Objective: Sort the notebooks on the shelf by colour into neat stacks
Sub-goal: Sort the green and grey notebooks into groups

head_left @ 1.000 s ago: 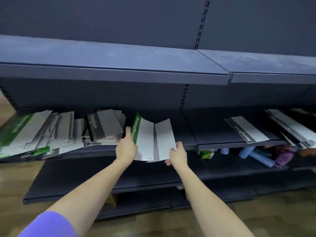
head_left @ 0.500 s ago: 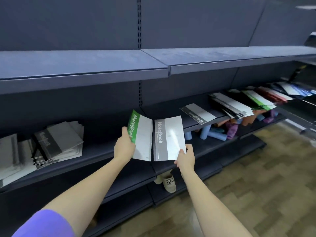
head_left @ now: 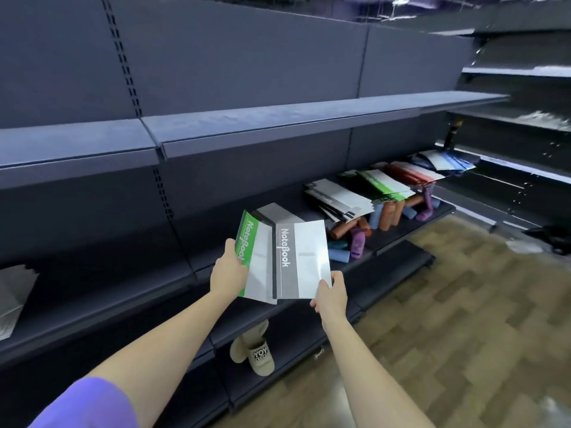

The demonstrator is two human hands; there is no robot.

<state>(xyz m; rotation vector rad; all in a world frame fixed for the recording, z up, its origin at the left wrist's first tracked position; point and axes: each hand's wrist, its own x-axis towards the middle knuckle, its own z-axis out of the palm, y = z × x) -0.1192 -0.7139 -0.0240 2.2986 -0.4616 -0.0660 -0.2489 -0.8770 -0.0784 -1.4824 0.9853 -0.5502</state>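
My left hand (head_left: 228, 273) grips a green-striped notebook (head_left: 254, 264) by its left edge. My right hand (head_left: 330, 294) pinches the lower right corner of a grey-striped notebook (head_left: 301, 261). Both are held side by side in front of the shelf (head_left: 123, 291), the grey one overlapping the green one. Behind them another grey notebook (head_left: 278, 213) lies on the shelf. Further right sit a grey stack (head_left: 338, 197), a green stack (head_left: 381, 182), a red stack (head_left: 411, 174) and a blue stack (head_left: 448, 160).
Grey notebooks (head_left: 12, 301) lie at the far left of the shelf. Coloured bottles (head_left: 358, 239) crowd the lower shelf on the right. A beige slipper (head_left: 258, 355) shows under the shelves. Wooden floor (head_left: 463, 319) spreads to the right; an upper shelf (head_left: 278, 122) overhangs.
My view has swung right along the shelf, and both hands have carried the two notebooks that way. The left piles slid out of view; the coloured stacks on the right came closer.
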